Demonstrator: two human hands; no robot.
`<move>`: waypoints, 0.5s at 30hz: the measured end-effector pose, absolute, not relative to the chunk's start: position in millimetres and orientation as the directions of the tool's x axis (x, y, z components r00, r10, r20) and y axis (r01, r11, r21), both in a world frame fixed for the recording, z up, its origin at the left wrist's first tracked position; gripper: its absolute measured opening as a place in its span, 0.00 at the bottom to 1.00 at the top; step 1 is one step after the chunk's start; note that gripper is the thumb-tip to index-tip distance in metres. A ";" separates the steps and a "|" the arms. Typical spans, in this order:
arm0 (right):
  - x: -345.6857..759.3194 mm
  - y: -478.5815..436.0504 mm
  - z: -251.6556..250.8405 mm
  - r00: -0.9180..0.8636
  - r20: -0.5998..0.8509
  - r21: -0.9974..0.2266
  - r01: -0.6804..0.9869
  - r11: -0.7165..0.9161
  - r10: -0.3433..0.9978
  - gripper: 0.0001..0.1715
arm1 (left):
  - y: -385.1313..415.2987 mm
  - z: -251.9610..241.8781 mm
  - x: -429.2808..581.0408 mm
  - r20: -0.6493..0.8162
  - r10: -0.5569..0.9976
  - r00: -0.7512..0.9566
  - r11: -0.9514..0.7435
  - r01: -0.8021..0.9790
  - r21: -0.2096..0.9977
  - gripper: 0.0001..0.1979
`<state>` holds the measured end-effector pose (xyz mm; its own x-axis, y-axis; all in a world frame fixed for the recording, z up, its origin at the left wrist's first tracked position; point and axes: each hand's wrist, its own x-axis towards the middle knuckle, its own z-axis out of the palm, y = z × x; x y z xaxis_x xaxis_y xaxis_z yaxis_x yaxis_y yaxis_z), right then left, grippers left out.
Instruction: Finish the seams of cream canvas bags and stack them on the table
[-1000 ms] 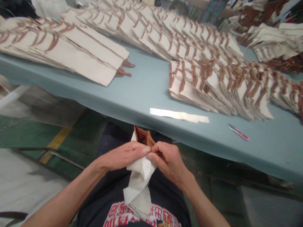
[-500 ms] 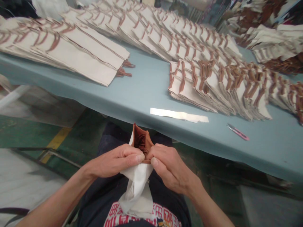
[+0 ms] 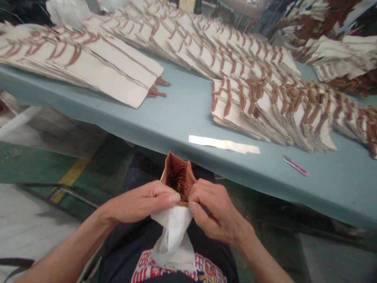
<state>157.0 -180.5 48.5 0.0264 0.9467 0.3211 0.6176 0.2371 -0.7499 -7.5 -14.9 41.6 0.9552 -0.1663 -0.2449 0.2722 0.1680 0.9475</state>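
A white cloth bag (image 3: pixel 173 220) with a brown lining and brown strings inside is held over the lap, its mouth facing up. My left hand (image 3: pixel 147 200) pinches the near rim on the left, thumb on top. My right hand (image 3: pixel 218 208) grips the same rim on the right, fingers curled over the edge. White fabric hangs below the rim, over a dark garment with red and white print. The fingertips inside the bag are partly hidden.
Rows of cream bags with brown trim (image 3: pixel 247 106) and longer ones (image 3: pixel 103 70) lie on the blue-covered table (image 3: pixel 165 122). A white strip (image 3: pixel 224 144) and pink-handled snips (image 3: pixel 297 165) are near its front edge.
The bag's mouth is spread somewhat wider, showing more of the brown strings. My right hand has shifted slightly to the right. Both hands keep their hold.
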 end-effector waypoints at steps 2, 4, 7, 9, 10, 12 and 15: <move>156.6 -181.5 48.0 0.022 0.346 -0.734 0.628 0.257 0.938 0.13 | -14.8 42.1 -8.3 -0.259 -0.189 0.947 0.170 0.291 0.942 0.32; 156.4 -182.7 47.9 0.012 0.353 -0.724 0.637 0.265 0.935 0.13 | -15.8 44.6 -8.7 -0.249 -0.207 0.946 0.135 0.280 0.951 0.31; 156.1 -184.7 49.7 -0.001 0.358 -0.705 0.655 0.271 0.934 0.12 | -21.3 51.6 -9.4 -0.203 -0.146 0.968 -0.011 0.204 0.979 0.28; 155.6 -185.8 51.5 -0.014 0.363 -0.696 0.661 0.281 0.932 0.12 | -28.0 55.6 -10.3 -0.154 -0.041 0.987 -0.203 0.143 0.969 0.25; 155.3 -186.3 52.3 -0.021 0.364 -0.694 0.661 0.286 0.931 0.12 | -31.9 56.7 -10.9 -0.109 0.018 0.994 -0.315 0.109 0.943 0.23; 154.9 -186.7 52.7 -0.026 0.369 -0.689 0.664 0.292 0.929 0.11 | -40.3 56.5 -11.9 0.029 0.116 0.993 -0.533 0.038 0.845 0.20; 156.7 -186.0 48.6 -0.008 0.366 -0.697 0.660 0.280 0.930 0.12 | -52.0 53.0 -12.6 0.250 0.186 0.950 -0.745 -0.030 0.667 0.16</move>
